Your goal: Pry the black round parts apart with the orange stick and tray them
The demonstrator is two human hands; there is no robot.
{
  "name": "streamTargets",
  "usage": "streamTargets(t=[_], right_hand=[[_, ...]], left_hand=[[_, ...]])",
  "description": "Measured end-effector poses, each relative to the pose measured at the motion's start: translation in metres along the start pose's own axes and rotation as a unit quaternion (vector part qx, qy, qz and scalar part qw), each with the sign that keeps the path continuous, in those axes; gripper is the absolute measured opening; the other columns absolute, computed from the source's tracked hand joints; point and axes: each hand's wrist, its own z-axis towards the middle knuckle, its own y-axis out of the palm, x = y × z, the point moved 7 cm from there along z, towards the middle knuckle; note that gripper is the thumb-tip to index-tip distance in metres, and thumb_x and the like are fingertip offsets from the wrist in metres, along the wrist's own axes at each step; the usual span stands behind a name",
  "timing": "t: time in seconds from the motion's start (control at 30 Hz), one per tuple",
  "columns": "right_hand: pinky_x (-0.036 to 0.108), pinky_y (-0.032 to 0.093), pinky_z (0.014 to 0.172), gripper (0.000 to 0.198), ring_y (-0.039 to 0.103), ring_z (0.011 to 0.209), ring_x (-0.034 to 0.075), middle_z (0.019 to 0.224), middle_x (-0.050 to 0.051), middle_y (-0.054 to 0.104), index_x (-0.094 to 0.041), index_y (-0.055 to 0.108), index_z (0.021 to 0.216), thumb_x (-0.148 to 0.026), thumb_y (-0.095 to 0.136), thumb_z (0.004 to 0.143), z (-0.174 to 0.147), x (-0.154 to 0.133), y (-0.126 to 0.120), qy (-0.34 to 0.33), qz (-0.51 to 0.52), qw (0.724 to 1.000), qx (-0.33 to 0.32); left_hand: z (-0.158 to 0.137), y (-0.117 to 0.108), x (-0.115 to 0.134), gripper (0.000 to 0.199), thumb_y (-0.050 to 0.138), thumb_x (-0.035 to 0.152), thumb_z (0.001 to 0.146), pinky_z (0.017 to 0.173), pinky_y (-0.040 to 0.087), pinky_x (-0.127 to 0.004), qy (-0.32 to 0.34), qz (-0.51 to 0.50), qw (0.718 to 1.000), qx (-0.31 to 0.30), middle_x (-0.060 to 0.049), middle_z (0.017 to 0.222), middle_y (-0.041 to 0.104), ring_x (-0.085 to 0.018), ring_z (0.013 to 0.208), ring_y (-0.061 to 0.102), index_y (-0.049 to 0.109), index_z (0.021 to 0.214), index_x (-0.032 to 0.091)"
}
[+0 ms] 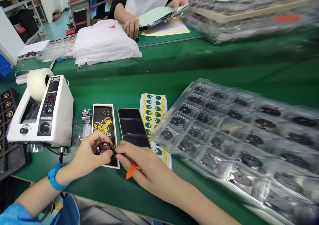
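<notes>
My left hand [93, 152] pinches a black ring-shaped part [101, 146] between thumb and fingers, above a shallow white-rimmed box [115, 118] of yellow rings [103, 127]. At the ring's right edge are the fingertips of my right hand [139, 162]. An orange-handled tool [131, 170] is held in that hand; its working end is hidden by the fingers. Just beyond the right hand lies a dark-screened phone [133, 125], overlapping a sheet of green and yellow stickers [153, 110].
A white tape dispenser [59, 112] stands at left, beside a small metal counter [86, 116]. Clear trays [239, 135] of black parts fill the right. Opposite, a person's hands [131, 25] hold papers near a stack of white sheets [104, 45]. A dark tray [10, 132] sits far left.
</notes>
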Motion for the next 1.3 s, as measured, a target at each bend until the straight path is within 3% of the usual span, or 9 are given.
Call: streamTargets(t=[0.3, 0.6, 0.73, 0.8, 0.9, 1.03, 1.13, 1.23, 1.3], right_hand=[[0.023, 0.032, 0.045, 0.04, 0.035, 0.05, 0.011, 0.06, -0.004, 0.04, -0.022, 0.039, 0.07, -0.044, 0.03, 0.102, -0.004, 0.023, 0.02, 0.224, 0.263, 0.938, -0.033], [0.023, 0.032, 0.045, 0.049, 0.037, 0.053, 0.012, 0.06, -0.003, 0.041, -0.021, 0.041, 0.067, -0.059, 0.035, 0.097, -0.005, 0.034, 0.021, 0.236, 0.258, 0.936, 0.023], [0.022, 0.026, 0.04, 0.052, 0.031, 0.048, 0.01, 0.059, -0.003, 0.043, -0.021, 0.044, 0.066, -0.066, 0.04, 0.092, -0.005, 0.037, 0.027, 0.253, 0.297, 0.921, 0.018], [0.022, 0.022, 0.038, 0.051, 0.027, 0.044, 0.008, 0.06, -0.003, 0.045, -0.02, 0.047, 0.07, -0.067, 0.045, 0.089, -0.005, 0.036, 0.031, 0.264, 0.35, 0.899, 0.002], [0.021, 0.02, 0.039, 0.049, 0.023, 0.043, 0.006, 0.06, -0.004, 0.045, -0.018, 0.05, 0.072, -0.065, 0.051, 0.086, -0.005, 0.034, 0.036, 0.29, 0.437, 0.851, -0.01], [0.021, 0.021, 0.039, 0.044, 0.019, 0.044, 0.005, 0.06, -0.004, 0.042, -0.018, 0.052, 0.072, -0.06, 0.061, 0.083, -0.007, 0.036, 0.035, 0.306, 0.494, 0.813, 0.005], [0.021, 0.027, 0.037, 0.039, 0.022, 0.043, 0.006, 0.062, -0.001, 0.048, -0.018, 0.055, 0.077, -0.056, 0.061, 0.085, -0.012, 0.043, 0.032, 0.301, 0.471, 0.829, 0.005], [0.022, 0.04, 0.04, 0.032, 0.042, 0.047, 0.011, 0.064, 0.002, 0.053, -0.02, 0.06, 0.077, -0.05, 0.057, 0.089, -0.014, 0.049, 0.024, 0.239, 0.377, 0.895, 0.02], [0.022, 0.048, 0.046, 0.029, 0.056, 0.057, 0.016, 0.066, 0.003, 0.055, -0.022, 0.063, 0.077, -0.048, 0.058, 0.089, -0.016, 0.051, 0.021, 0.202, 0.295, 0.933, 0.032]], left_hand=[[0.001, -0.002, -0.006, 0.021, 0.07, 0.018, 0.068, 0.064, 0.045, -0.024, 0.003, -0.04, 0.999, 0.025, -0.002, 0.079, 0.062, -0.013, 0.072, 0.056, 0.062, 0.088, 0.017], [0.005, -0.009, -0.025, 0.044, 0.08, 0.049, 0.065, 0.049, 0.035, -0.02, -0.079, -0.106, 0.99, 0.053, 0.002, 0.061, 0.054, -0.008, 0.052, 0.045, 0.059, 0.08, 0.014], [0.0, -0.015, -0.008, 0.028, 0.066, 0.04, 0.081, 0.052, 0.034, -0.022, 0.043, 0.026, 0.996, 0.072, 0.003, 0.06, 0.047, -0.009, 0.054, 0.042, 0.054, 0.073, 0.016], [-0.007, -0.018, 0.006, 0.017, 0.057, 0.028, 0.087, 0.056, 0.037, -0.024, 0.17, 0.157, 0.967, 0.107, 0.001, 0.064, 0.048, -0.012, 0.059, 0.044, 0.056, 0.074, 0.017], [-0.02, -0.008, 0.018, 0.018, 0.048, 0.017, 0.089, 0.059, 0.042, -0.028, 0.327, 0.338, 0.876, 0.107, -0.004, 0.069, 0.057, -0.016, 0.064, 0.051, 0.065, 0.086, 0.017], [-0.027, 0.013, 0.018, 0.033, 0.038, 0.017, 0.094, 0.067, 0.051, -0.035, 0.354, 0.452, 0.819, 0.009, -0.014, 0.083, 0.068, -0.023, 0.075, 0.063, 0.07, 0.1, 0.016], [-0.038, 0.014, 0.022, 0.035, 0.036, 0.019, 0.096, 0.082, 0.053, -0.039, 0.309, 0.439, 0.844, 0.005, -0.017, 0.103, 0.07, -0.026, 0.095, 0.066, 0.069, 0.109, 0.017], [-0.059, -0.01, 0.022, 0.024, 0.054, 0.027, 0.091, 0.088, 0.053, -0.04, 0.276, 0.299, 0.905, 0.126, -0.017, 0.107, 0.068, -0.027, 0.1, 0.065, 0.068, 0.108, 0.016], [-0.074, -0.04, 0.004, 0.028, 0.06, 0.039, 0.088, 0.072, 0.056, -0.035, 0.213, 0.108, 0.943, 0.23, -0.013, 0.091, 0.069, -0.022, 0.078, 0.067, 0.068, 0.098, 0.014]])
